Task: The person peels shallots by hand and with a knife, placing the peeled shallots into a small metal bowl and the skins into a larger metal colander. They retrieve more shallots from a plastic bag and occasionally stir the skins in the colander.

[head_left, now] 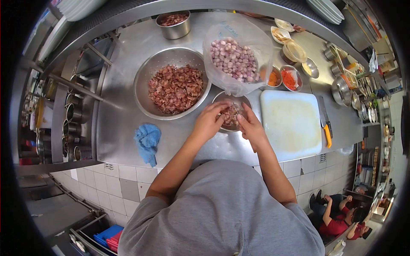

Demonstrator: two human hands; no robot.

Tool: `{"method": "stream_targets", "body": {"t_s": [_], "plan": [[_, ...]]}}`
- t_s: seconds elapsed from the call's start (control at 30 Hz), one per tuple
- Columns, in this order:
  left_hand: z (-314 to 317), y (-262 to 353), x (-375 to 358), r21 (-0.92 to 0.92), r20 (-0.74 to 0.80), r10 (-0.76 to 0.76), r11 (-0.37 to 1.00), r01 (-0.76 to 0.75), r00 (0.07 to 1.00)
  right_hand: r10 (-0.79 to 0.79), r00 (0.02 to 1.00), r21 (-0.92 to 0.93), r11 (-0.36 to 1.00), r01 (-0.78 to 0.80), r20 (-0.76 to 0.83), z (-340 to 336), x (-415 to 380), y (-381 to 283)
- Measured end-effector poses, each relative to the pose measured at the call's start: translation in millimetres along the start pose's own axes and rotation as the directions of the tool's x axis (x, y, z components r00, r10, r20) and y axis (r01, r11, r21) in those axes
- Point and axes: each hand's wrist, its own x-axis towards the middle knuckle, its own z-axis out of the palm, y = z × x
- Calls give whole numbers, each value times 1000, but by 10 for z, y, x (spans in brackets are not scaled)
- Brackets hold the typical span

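Both hands work over a small metal bowl (250, 101) that holds reddish-brown pieces. My left hand (210, 119) is closed at the bowl's left side, fingertips pinched; what they hold is too small to make out. At the right side, my right hand (252, 127) is closed too, with a thin blade, seemingly of a small knife (235, 108), showing at its fingers. Just behind stands a clear plastic bag (213, 32) of pale purple peeled shallots (234, 59). To the left, a large metal bowl (143, 91) holds many reddish-brown, skin-covered shallots (176, 88).
A white cutting board (291, 123) lies to the right, beside an orange-handled knife (327, 128). Small bowls of orange (273, 77) and red chopped food (291, 79) stand behind it. A blue cloth (147, 143) lies left; a metal pot (174, 29) stands behind. People in red (337, 222) sit lower right.
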Motion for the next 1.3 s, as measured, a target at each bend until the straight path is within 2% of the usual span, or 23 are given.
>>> {"method": "stream_targets", "body": {"t_s": [0.07, 0.1, 0.13, 0.17, 0.2, 0.23, 0.33, 0.37, 0.43, 0.47, 0.53, 0.57, 0.63, 0.77, 0.83, 0.9, 0.97, 1.0, 1.07, 1.1, 1.2, 1.27, 1.3], "plan": [[21, -30, -30, 1, -67, 50, 999, -50, 997, -243, 970, -210, 949, 234, -17, -81, 98, 186], [-22, 25, -47, 38, -52, 32, 999, -30, 998, -285, 958, -313, 912, 266, -18, -109, 122, 186], [-40, 81, -58, 71, -36, 16, 997, -14, 999, -284, 958, -318, 912, 259, -33, -155, 117, 188], [-33, 131, -71, 59, -28, 22, 998, -20, 999, -298, 954, -473, 846, 248, -34, -181, 111, 197], [-24, 176, -92, 61, 110, 52, 996, -59, 993, -309, 950, -615, 756, 227, -30, -165, 79, 152], [-3, 202, -106, 59, 242, 81, 993, -98, 967, -317, 948, -642, 732, 229, -23, -133, 38, 93], [51, 212, -111, 143, 336, 5, 988, -57, 942, -287, 958, -706, 678, 203, -1, -120, 32, 85], [58, 207, -98, 144, 335, 4, 988, -56, 942, -287, 958, -706, 679, 203, 1, -125, 10, 67], [66, 185, -47, 246, 299, -118, 968, 43, 947, -300, 954, -766, 608, 211, 24, -152, -103, -38], [64, 160, -32, 247, 297, -120, 968, 45, 947, -299, 954, -766, 607, 212, 27, -187, -138, -67], [62, 76, 6, 212, 246, -220, 963, 169, 944, -210, 978, -763, 631, 143, 10, -293, -190, -116], [90, -18, 4, 213, 245, -222, 962, 171, 944, -299, 954, -750, 630, 200, 3, -350, -232, -109], [101, -168, -14, 69, 83, -7, 998, 1, 997, -290, 957, -700, 686, 200, -11, -474, -282, -129], [-193, -84, -15, 6, 98, -120, 993, 120, 988, -296, 955, -497, 830, 252, -11, -554, -283, -118], [-419, -152, 104, 101, -40, 6, 995, -2, 999, -215, 976, -379, 905, 192, -18, -455, -364, -233], [-770, -199, 253, 170, -100, 20, 985, -2, 995, -199, 980, -363, 912, 190, 12, -405, -371, -218], [-1103, -348, 340, 294, -126, -20, 954, 56, 992, -188, 982, -353, 916, 188, 36, -383, -380, -194], [-1257, -524, 377, 428, -84, -168, 884, 188, 982, -179, 982, -351, 917, 190, 63, -383, -373, -161], [-1427, -975, 434, 506, -173, -310, 786, 354, 935, -177, 980, -349, 916, 199, 95, -374, -372, -136], [-1397, -1194, 409, 508, -177, -308, 785, 355, 935, -167, 981, -347, 918, 193, 102, -365, -379, -126], [-1296, -1477, 408, 612, -130, -308, 723, 321, 942, -135, 985, -331, 929, 163, 105, -345, -398, -171], [-1083, -1279, 424, 370, 159, -182, 922, 113, 970, -107, 988, -317, 939, 136, 109, -337, -384, -171], [-1035, -1029, 409, 239, 201, -159, 965, 108, 967, -114, 988, -315, 938, 142, 104, -343, -364, -149]]}}
